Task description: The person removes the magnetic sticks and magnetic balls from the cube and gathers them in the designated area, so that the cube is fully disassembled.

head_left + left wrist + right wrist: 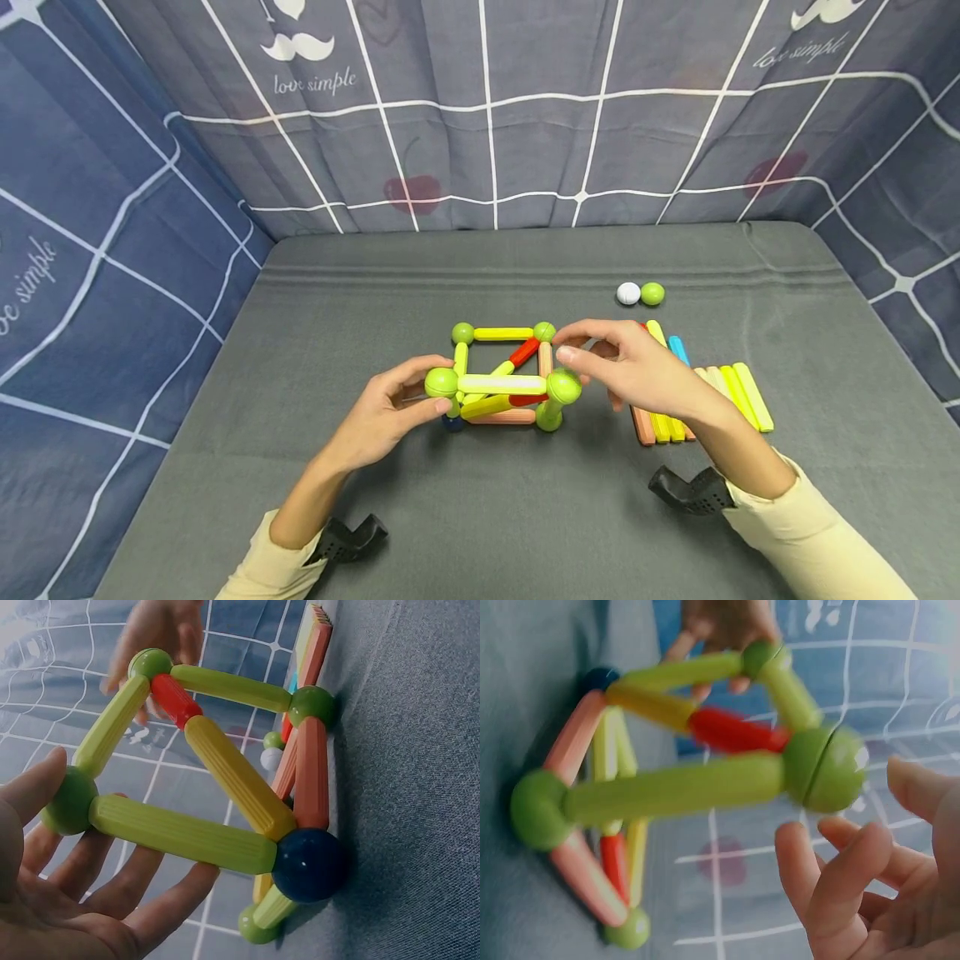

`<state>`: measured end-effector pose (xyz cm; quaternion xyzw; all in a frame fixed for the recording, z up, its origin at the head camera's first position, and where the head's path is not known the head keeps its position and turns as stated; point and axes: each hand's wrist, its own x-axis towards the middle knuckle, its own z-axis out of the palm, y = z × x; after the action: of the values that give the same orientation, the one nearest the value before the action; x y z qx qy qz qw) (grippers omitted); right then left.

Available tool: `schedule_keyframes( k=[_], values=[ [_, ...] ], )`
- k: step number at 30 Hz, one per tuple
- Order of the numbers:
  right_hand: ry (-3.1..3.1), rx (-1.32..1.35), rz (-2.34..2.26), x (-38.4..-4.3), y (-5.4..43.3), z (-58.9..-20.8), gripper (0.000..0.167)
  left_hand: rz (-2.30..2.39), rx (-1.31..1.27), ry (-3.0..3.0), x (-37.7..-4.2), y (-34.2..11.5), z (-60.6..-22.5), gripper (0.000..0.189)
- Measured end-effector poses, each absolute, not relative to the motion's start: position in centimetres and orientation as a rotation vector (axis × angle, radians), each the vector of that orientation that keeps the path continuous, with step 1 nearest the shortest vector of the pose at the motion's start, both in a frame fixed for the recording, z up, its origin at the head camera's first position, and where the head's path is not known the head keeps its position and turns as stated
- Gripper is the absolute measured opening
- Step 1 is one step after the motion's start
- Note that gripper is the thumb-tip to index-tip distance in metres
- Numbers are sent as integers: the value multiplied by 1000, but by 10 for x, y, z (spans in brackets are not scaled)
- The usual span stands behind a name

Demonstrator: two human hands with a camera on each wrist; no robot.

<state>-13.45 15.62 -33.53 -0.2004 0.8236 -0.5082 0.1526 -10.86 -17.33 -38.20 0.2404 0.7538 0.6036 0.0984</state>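
A frame of magnetic building rods and balls stands on the grey surface, with a pale green top rod (502,384) along its raised front edge. My left hand (382,408) holds its upper left green ball (71,801), thumb on one side and fingers behind. Below that corner is a dark blue ball (311,865). A red-and-yellow diagonal (240,776) crosses the front side. My right hand (645,367) is just right of the upper right green ball (825,769), its fingers loosely bent and apart from it, holding nothing.
Loose rods (738,400) in yellow, orange and other colours lie side by side to the right, partly under my right forearm. Behind them a white ball (628,293) and a loose green ball (652,293) sit together. A checked curtain (540,150) hangs around the surface (360,283).
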Motion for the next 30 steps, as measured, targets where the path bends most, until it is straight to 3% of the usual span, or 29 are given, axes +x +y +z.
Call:
schedule_keyframes(
  k=[8, 16, 30],
  values=[
    [2371, -677, -1438, -113, 145, -327, 25, 1801, 722, 2226, -108, -173, -381, 40],
    [2367, -700, -1455, -111, 144, -331, 16, 1775, 745, 2242, -107, -173, -381, 41],
    [2314, -771, -1456, -109, 144, -332, 30, 1768, 725, 2262, -106, -174, -381, 40]
  ],
)
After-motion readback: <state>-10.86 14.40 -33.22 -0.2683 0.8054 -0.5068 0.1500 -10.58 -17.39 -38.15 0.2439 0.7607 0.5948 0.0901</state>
